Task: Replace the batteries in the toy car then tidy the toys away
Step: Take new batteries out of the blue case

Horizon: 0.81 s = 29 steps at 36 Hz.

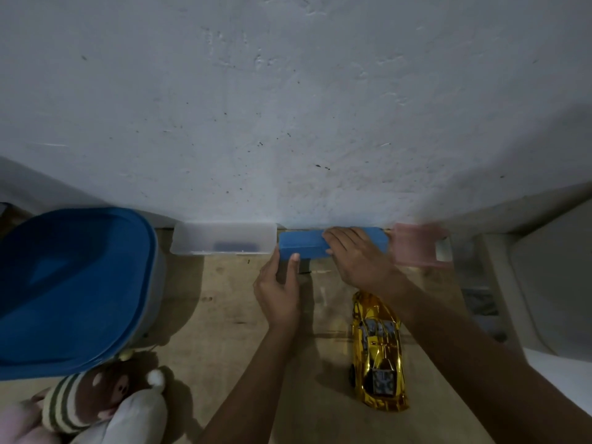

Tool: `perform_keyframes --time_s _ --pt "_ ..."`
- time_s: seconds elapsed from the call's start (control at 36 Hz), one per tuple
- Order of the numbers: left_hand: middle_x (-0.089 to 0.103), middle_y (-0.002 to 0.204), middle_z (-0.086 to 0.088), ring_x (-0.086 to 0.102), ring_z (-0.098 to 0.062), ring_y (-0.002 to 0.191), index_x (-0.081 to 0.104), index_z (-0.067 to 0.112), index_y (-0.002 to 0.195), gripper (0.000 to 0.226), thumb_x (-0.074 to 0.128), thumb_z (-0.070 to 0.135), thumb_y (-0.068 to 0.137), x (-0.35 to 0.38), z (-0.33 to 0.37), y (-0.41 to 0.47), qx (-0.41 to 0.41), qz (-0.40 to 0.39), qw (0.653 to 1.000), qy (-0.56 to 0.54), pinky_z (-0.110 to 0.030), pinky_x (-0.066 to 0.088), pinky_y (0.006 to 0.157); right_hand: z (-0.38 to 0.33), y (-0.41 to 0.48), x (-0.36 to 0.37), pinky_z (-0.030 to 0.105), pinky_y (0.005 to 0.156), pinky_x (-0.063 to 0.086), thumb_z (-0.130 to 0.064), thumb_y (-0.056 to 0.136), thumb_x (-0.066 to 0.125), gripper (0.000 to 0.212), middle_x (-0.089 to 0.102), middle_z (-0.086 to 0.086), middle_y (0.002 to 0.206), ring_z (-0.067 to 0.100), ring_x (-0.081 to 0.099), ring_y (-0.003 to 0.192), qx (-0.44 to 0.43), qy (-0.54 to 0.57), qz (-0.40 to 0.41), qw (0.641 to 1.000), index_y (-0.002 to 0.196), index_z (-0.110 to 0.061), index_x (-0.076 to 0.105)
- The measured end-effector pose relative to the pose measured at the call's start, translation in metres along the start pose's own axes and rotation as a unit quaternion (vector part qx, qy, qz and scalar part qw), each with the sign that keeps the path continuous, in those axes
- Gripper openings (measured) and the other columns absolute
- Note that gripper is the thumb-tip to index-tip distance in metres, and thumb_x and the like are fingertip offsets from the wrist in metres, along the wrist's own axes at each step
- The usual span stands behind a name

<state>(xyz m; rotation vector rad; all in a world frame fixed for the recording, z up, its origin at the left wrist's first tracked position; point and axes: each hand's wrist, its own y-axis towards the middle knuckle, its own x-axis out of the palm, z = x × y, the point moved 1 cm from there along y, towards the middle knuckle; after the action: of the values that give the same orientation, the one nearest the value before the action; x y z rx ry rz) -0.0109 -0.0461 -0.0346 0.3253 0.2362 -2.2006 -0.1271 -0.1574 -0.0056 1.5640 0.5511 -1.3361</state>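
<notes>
Your left hand [282,283] grips the blue box [301,245] by its end — bracing it. Your right hand [358,254] curls over its lid, likely to open it

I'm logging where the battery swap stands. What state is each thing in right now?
Blue box: looks closed, against the wall.
Left hand: grips the blue box's left end.
Right hand: lies on its top; grip unclear.
Clear box: looks closed, something dark inside.
Blue-lidded tub: lid on.
Gold toy car: upright on its wheels, untouched.
Pink box: too blurred to tell.
</notes>
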Motion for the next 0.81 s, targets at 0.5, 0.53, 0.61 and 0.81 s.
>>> perform_keyframes --time_s 0.5,0.53,0.61,0.81 --pt "0.070 0.110 0.005 0.064 -0.002 0.096 0.057 0.021 0.130 0.065 0.057 0.062 0.079 0.001 0.000 0.003 0.009 0.006 1.000 0.003 -0.037 0.057 0.084 0.000 0.008 -0.004 0.033 0.083 0.041 -0.022 0.093 0.040 0.034 0.069 0.012 0.089 0.025 0.066 0.079 0.047 0.040 -0.046 0.997 0.095 -0.001 0.066" --pt "0.071 0.109 0.005 0.065 -0.002 0.095 0.058 0.021 0.129 0.065 0.057 0.062 0.079 0.001 0.002 0.003 0.006 0.010 1.000 0.000 -0.037 0.057 0.083 0.000 0.009 -0.003 0.032 0.084 0.038 -0.022 0.093 0.040 0.033 0.069 0.012 0.088 0.025 0.065 0.078 0.052 0.045 -0.048 0.996 0.095 -0.001 0.066" --pt "0.071 0.108 0.005 0.065 -0.002 0.094 0.058 0.021 0.129 0.064 0.059 0.060 0.079 0.000 0.001 0.002 0.009 0.002 1.000 -0.011 -0.036 0.057 0.084 0.000 0.010 -0.002 0.032 0.085 0.035 -0.020 0.092 0.041 0.030 0.069 0.012 0.086 0.026 0.065 0.076 0.079 0.068 -0.061 0.993 0.095 -0.001 0.065" --pt "0.071 0.107 0.005 0.065 -0.004 0.097 0.055 0.020 0.132 0.061 0.059 0.054 0.082 -0.006 -0.002 0.000 0.020 -0.030 0.999 0.001 -0.037 0.057 0.083 0.007 0.031 -0.020 0.035 0.077 0.049 -0.027 0.090 0.036 0.037 0.070 0.009 0.080 0.026 0.065 0.069 0.111 0.110 -0.111 0.981 0.089 -0.005 0.065"
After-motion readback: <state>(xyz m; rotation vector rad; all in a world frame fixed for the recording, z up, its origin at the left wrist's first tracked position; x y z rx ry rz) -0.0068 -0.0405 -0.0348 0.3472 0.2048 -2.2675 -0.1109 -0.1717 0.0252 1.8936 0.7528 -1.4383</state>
